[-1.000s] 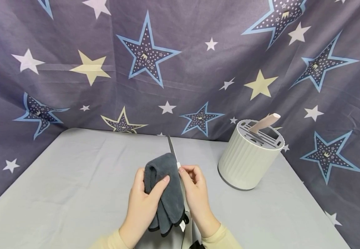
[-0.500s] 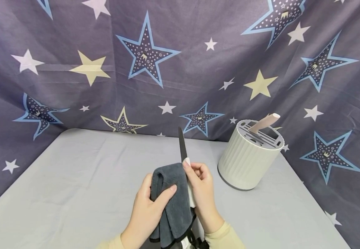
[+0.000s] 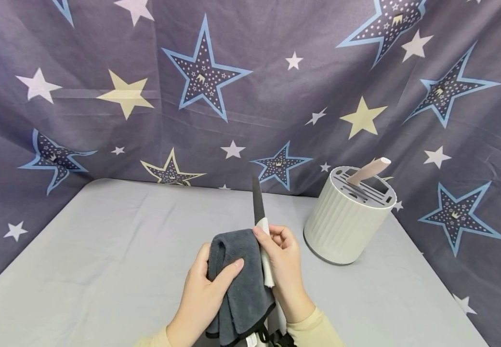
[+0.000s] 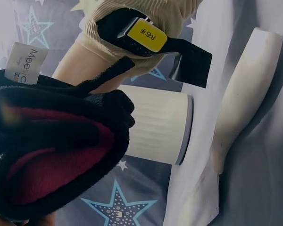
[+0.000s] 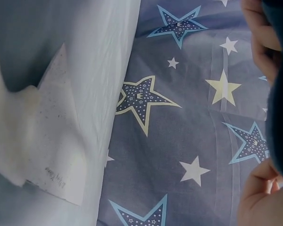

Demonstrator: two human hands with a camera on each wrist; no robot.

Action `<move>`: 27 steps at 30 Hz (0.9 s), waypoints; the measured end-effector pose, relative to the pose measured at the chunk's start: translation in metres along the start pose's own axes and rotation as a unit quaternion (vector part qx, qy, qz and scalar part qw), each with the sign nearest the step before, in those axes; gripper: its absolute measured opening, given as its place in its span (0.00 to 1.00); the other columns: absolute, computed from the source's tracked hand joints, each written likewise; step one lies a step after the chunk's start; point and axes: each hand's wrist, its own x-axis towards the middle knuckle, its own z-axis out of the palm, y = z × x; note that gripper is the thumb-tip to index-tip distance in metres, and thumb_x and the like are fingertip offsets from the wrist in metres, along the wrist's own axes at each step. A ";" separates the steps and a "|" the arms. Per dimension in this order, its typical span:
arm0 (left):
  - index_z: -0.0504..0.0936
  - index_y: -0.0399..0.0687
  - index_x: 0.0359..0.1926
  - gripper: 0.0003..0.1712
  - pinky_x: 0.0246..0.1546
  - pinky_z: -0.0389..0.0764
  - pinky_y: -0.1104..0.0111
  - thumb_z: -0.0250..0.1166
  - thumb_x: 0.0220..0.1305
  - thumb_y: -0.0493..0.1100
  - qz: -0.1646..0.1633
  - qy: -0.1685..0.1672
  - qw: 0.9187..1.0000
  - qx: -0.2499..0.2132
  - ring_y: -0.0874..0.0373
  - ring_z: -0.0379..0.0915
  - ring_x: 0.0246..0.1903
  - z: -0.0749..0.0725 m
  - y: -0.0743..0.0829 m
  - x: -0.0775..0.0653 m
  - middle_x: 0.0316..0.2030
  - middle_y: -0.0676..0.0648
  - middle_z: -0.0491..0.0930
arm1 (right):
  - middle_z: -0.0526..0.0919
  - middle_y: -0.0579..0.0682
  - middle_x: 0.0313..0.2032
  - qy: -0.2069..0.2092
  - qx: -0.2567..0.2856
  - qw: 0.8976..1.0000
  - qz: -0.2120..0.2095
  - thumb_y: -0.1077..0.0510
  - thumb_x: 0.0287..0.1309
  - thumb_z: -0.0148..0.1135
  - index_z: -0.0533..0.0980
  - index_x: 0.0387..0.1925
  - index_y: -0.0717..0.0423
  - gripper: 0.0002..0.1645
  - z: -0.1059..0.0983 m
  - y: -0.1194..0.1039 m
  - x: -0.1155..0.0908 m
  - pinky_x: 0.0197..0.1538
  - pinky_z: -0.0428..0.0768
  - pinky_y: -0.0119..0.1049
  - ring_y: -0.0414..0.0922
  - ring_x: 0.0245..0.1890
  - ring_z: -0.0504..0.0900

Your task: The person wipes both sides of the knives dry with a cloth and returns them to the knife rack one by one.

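Note:
My left hand grips a folded dark grey cloth with a black edge, thumb across its front. A white tag sticks out of the cloth in the left wrist view, where its folds show a reddish inside. Beside the cloth, the thumb and fingers of my right hand pinch the white handle of a knife. Its dark narrow blade points up and away from me. The handle lies along the cloth's right edge. In the right wrist view the hands are only partly seen at the right border.
A ribbed cream knife block stands at the right, a pale pink handle rising from its slotted top. On the table nearer me lies another knife with a cream handle; its speckled pale blade shows below. A star-patterned curtain hangs behind.
Both hands have shifted right and slightly toward me with the cloth and knife. The knife has turned, so its blade and white handle show more broadly. The knife block has stayed put.

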 end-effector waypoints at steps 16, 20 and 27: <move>0.74 0.46 0.50 0.17 0.33 0.85 0.68 0.67 0.65 0.46 0.042 0.058 0.995 0.065 0.60 0.83 0.34 -0.008 -0.005 0.005 0.41 0.42 0.81 | 0.81 0.42 0.23 -0.011 0.017 1.000 0.023 0.65 0.54 0.69 0.75 0.42 0.65 0.15 -0.003 -0.002 0.001 0.21 0.73 0.25 0.35 0.18 0.74; 0.74 0.48 0.49 0.16 0.33 0.85 0.68 0.68 0.65 0.45 0.042 0.064 0.995 0.069 0.59 0.82 0.34 -0.009 -0.006 0.007 0.41 0.43 0.80 | 0.80 0.42 0.21 -0.016 0.028 0.999 0.026 0.65 0.56 0.68 0.76 0.40 0.63 0.12 -0.003 -0.001 0.000 0.20 0.73 0.25 0.35 0.17 0.73; 0.74 0.46 0.50 0.17 0.33 0.84 0.69 0.67 0.65 0.47 0.048 0.065 0.994 0.076 0.61 0.82 0.34 -0.011 -0.005 0.008 0.42 0.43 0.81 | 0.80 0.42 0.20 -0.016 0.035 0.998 0.041 0.63 0.58 0.67 0.76 0.38 0.60 0.09 -0.002 -0.002 0.000 0.18 0.72 0.24 0.35 0.14 0.71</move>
